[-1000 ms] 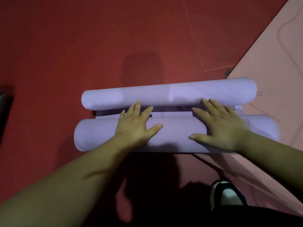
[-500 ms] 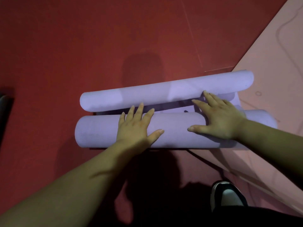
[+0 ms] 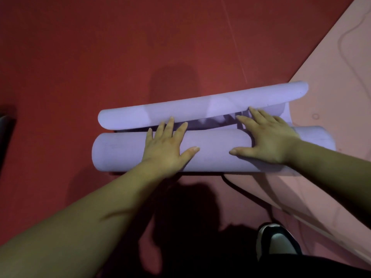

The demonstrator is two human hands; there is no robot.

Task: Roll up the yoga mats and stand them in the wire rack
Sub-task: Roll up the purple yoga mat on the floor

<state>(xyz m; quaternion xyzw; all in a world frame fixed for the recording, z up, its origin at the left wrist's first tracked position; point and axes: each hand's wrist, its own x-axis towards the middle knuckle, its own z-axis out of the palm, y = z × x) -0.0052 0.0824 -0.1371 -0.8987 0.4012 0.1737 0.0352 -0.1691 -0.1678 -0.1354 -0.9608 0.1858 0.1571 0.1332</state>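
Note:
A lavender yoga mat [image 3: 212, 151] lies across the red floor, wound into a thick roll near me. Its far end [image 3: 200, 109] curls up into a thinner roll just beyond, tilted up to the right. My left hand [image 3: 166, 147] presses flat on the thick roll left of centre, fingers spread and reaching the gap between the rolls. My right hand [image 3: 267, 139] presses flat on the roll's right part, fingertips touching the far curl. No wire rack is in view.
A pink mat [image 3: 331, 97] lies spread on the floor at the right, under the lavender mat's right end. My shoe [image 3: 277, 241] stands at the lower right. A dark object [image 3: 5, 133] sits at the left edge. Red floor [image 3: 100, 47] stretches beyond.
Both hands have pushed the thick roll away from me. The far curl has shifted back and its right end has swung further away, so it now lies more tilted.

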